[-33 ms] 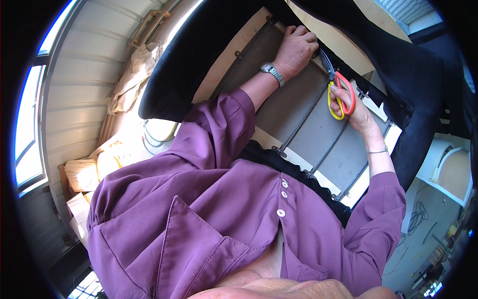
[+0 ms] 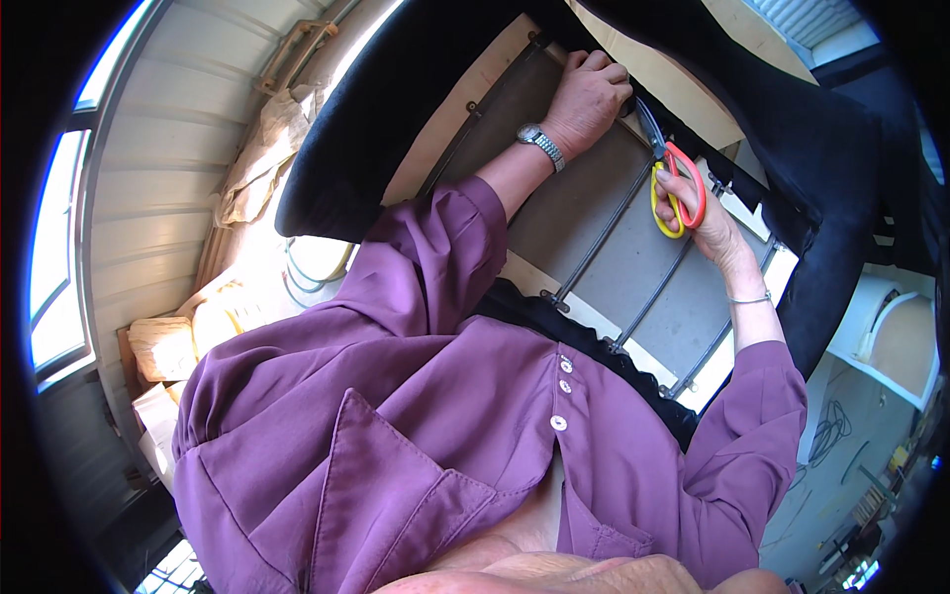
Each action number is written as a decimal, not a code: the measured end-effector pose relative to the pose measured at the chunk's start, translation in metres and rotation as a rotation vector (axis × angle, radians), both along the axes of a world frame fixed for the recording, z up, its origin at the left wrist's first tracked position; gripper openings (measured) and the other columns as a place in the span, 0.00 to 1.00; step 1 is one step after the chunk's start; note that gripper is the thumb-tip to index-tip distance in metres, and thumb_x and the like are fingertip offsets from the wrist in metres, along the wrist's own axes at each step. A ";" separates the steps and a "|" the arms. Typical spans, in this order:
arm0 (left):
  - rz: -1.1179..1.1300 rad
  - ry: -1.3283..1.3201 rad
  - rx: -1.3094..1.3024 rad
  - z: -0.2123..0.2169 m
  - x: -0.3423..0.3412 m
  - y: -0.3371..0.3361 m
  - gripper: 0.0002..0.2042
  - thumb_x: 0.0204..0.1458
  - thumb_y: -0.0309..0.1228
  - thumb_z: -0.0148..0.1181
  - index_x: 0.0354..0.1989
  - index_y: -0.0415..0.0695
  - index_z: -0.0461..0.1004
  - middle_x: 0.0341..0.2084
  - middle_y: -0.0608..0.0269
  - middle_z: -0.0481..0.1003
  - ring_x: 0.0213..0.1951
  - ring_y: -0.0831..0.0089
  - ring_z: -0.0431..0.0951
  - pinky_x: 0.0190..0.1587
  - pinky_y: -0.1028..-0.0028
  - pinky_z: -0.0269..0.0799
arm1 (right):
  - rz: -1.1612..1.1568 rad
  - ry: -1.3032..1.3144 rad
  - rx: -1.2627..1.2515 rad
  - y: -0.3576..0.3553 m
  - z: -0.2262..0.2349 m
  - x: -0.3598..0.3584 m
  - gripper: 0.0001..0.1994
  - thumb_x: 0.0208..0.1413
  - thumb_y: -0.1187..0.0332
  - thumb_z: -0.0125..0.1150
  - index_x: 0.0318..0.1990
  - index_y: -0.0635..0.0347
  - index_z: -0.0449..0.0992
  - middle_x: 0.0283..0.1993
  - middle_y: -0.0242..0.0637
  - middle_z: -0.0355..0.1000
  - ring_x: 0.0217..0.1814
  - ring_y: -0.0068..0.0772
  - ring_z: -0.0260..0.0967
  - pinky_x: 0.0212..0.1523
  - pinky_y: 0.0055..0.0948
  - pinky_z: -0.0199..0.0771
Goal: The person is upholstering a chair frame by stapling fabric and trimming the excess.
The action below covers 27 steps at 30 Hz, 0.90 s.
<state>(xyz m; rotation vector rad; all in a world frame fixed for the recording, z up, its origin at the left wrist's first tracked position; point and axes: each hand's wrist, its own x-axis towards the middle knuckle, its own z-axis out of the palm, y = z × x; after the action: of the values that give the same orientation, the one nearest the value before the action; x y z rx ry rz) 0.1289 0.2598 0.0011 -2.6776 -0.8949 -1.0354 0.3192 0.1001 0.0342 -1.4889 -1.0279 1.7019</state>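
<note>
A pair of scissors with one red and one yellow handle loop is in my right hand. Their blades point up and left, toward the black fabric along the far edge of an upholstered frame. My left hand has its fingers closed on this fabric beside the blade tips. The fingertips and the very ends of the blades are partly hidden. Under both hands lies the frame's grey backing panel, crossed by several dark metal rods fixed to pale wood.
Black upholstery surrounds the frame, gathered along its near edge. A white curved piece stands at the right, above a floor with a coiled cable. Crumpled brown paper lies by the ribbed wall at left, near a window.
</note>
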 end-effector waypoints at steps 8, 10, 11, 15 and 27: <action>0.038 0.019 0.001 -0.006 -0.003 0.004 0.04 0.46 0.30 0.60 0.25 0.53 0.80 0.31 0.74 0.75 0.44 0.71 0.73 0.56 0.66 0.63 | 0.036 -0.100 -0.012 -0.005 0.011 -0.002 0.21 0.58 0.46 0.65 0.35 0.54 0.70 0.21 0.26 0.62 0.21 0.14 0.60 0.28 0.16 0.59; 0.029 0.019 -0.037 -0.007 -0.005 0.005 0.02 0.47 0.29 0.65 0.26 0.51 0.79 0.32 0.72 0.75 0.44 0.69 0.73 0.56 0.65 0.64 | 0.064 -0.168 -0.027 -0.010 0.014 0.000 0.23 0.57 0.43 0.62 0.32 0.55 0.71 0.24 0.27 0.66 0.25 0.17 0.62 0.31 0.19 0.62; 0.031 0.019 -0.037 -0.007 -0.005 0.006 0.02 0.47 0.29 0.65 0.26 0.51 0.79 0.32 0.72 0.75 0.44 0.69 0.73 0.56 0.65 0.64 | 0.065 -0.169 -0.027 -0.012 0.015 0.002 0.23 0.57 0.43 0.62 0.32 0.55 0.71 0.24 0.27 0.66 0.25 0.17 0.62 0.31 0.19 0.62; 0.026 0.011 -0.030 -0.007 -0.003 0.005 0.02 0.47 0.29 0.65 0.27 0.52 0.79 0.32 0.72 0.75 0.44 0.68 0.73 0.55 0.65 0.63 | -0.007 -0.131 0.022 -0.013 0.027 -0.001 0.22 0.58 0.43 0.59 0.30 0.54 0.70 0.22 0.30 0.65 0.22 0.17 0.61 0.29 0.18 0.62; 0.025 0.090 -0.003 -0.001 -0.007 0.006 0.03 0.48 0.29 0.61 0.29 0.54 0.79 0.34 0.72 0.75 0.46 0.70 0.73 0.56 0.64 0.62 | 0.092 -0.070 -0.090 -0.007 0.006 -0.016 0.23 0.59 0.43 0.61 0.33 0.55 0.71 0.26 0.30 0.70 0.25 0.16 0.66 0.33 0.16 0.67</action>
<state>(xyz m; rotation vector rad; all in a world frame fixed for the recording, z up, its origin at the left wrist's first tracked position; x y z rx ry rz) 0.1219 0.2661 0.0006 -2.6847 -0.9110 -0.9011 0.3033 0.0932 0.0401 -1.5907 -1.0839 1.7917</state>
